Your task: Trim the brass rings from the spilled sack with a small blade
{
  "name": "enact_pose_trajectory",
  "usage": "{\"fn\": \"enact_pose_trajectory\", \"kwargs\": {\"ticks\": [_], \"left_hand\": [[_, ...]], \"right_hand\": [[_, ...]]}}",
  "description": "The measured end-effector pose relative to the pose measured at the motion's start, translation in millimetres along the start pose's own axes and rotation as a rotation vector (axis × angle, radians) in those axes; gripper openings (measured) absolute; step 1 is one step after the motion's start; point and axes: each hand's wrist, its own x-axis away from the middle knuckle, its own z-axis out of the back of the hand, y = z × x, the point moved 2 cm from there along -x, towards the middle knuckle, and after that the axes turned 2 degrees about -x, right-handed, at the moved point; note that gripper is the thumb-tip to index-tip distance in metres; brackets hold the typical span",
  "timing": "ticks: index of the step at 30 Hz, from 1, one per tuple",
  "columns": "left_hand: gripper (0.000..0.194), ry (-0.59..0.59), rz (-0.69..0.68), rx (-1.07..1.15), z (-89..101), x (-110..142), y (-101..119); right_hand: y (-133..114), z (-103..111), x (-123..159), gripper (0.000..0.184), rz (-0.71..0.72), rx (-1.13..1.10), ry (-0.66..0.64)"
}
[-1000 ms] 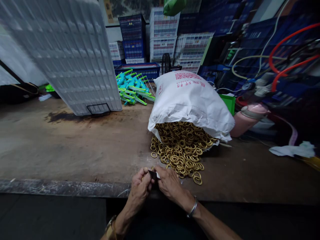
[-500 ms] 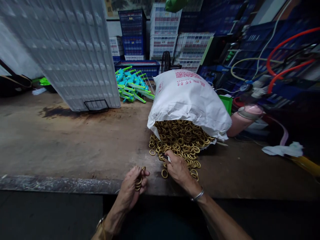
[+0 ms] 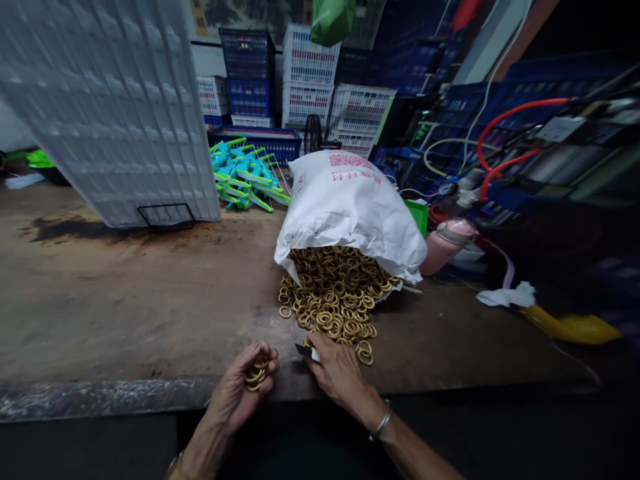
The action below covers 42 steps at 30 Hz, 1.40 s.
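Several brass-coloured rings (image 3: 257,375) lie in my left hand (image 3: 234,387), its fingers curled around them just over the table's front edge. My right hand (image 3: 342,373) is closed on a small knife (image 3: 303,351), whose dark pointed blade sticks out to the left beside a bit of white; the rest is hidden by the fingers. Close behind that hand spreads a heap of loose brass-coloured rings (image 3: 334,315). They spill from the mouth of a white woven sack (image 3: 345,207) with red print, lying on its side.
On the wooden table (image 3: 125,300), a translucent ribbed panel (image 3: 145,133) leans in a black wire stand at left. Turquoise and green plastic pieces (image 3: 247,177) lie behind. A pink bottle (image 3: 447,245) and a yellow item (image 3: 575,327) are at right. Stacked crates (image 3: 310,67) stand behind.
My right hand has drawn back from the ring heap toward the front edge, the knife blade now showing more. The left hand still holds rings. The whole view has shifted.
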Motion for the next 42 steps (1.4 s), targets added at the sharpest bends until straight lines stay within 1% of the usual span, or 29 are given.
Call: {"fn": "enact_pose_trajectory", "kwargs": {"ticks": [3,7,9,12,14,16,18,20,23,25,28,30,32,33,35,37,39,41,42], "left_hand": [[0.013,0.029,0.004,-0.006,-0.6,-0.8,-2.0],[0.016,-0.022,-0.026,-0.08,-5.5,-1.7,-6.6],[0.02,-0.027,-0.043,-0.162,-7.9,-2.8,-10.7],[0.023,0.007,-0.107,-0.333,-9.8,-5.4,-17.2],[0.026,0.044,-0.177,-0.45,-10.0,-7.9,-20.4],[0.034,0.071,-0.236,-0.56,-10.0,-11.4,-22.7],[0.04,0.078,-0.266,-0.657,-11.0,-15.8,-24.6],[0.042,0.082,-0.273,-0.728,-13.3,-20.8,-25.9],[0.036,0.096,-0.3,-0.766,-18.9,-27.7,-26.3],[0.032,0.104,-0.339,-0.769,-22.0,-31.2,-25.7],[0.03,0.114,-0.42,-0.785,-22.6,-34.5,-23.7],[0.025,0.121,-0.501,-0.83,-20.7,-34.8,-22.0],[0.02,0.124,-0.591,-0.912,-19.0,-33.4,-20.4],[0.018,0.123,-0.629,-0.957,-18.7,-32.2,-19.7],[0.014,0.11,-0.675,-1.019,-19.4,-29.5,-18.9],[0.013,0.084,-0.683,-1.028,-21.7,-26.6,-18.2],[0.012,0.057,-0.674,-0.991,-24.5,-24.0,-17.0],[0.012,0.041,-0.608,-0.932,-26.3,-22.3,-15.8],[0.014,0.039,-0.54,-0.898,-26.6,-21.8,-15.6]], "right_hand": [[-1.3,4.1,-4.6,0.013,0.008,-0.023,0.016],[0.6,2.9,-7.8,0.016,-0.013,-0.031,0.032],[1.9,1.1,-9.9,0.016,-0.025,-0.044,0.036],[2.5,-0.8,-15.2,0.015,-0.033,-0.106,0.059],[2.0,-1.2,-19.9,0.011,-0.041,-0.207,0.085],[0.8,-1.0,-24.8,0.004,-0.051,-0.372,0.112],[-0.6,-0.8,-29.1,0.008,-0.072,-0.557,0.131],[-2.5,-1.2,-32.3,0.012,-0.084,-0.722,0.124],[-5.9,-3.0,-34.9,0.015,-0.078,-0.911,0.069],[-7.3,-4.5,-35.9,0.016,-0.078,-0.975,0.035],[-6.3,-4.7,-36.8,0.015,-0.095,-0.937,0.031],[-4.4,-1.9,-36.3,0.017,-0.114,-0.871,0.076],[-3.6,3.0,-34.4,0.024,-0.124,-0.806,0.146],[-4.3,5.5,-33.1,0.025,-0.112,-0.779,0.167],[-8.1,8.4,-30.6,0.023,-0.059,-0.731,0.15],[-13.1,7.9,-29.2,0.023,0.0,-0.691,0.089],[-16.3,5.1,-29.8,0.025,0.015,-0.668,0.054],[-17.0,1.7,-32.0,0.026,-0.002,-0.686,0.052],[-16.7,0.1,-33.3,0.025,-0.012,-0.705,0.051]]}}
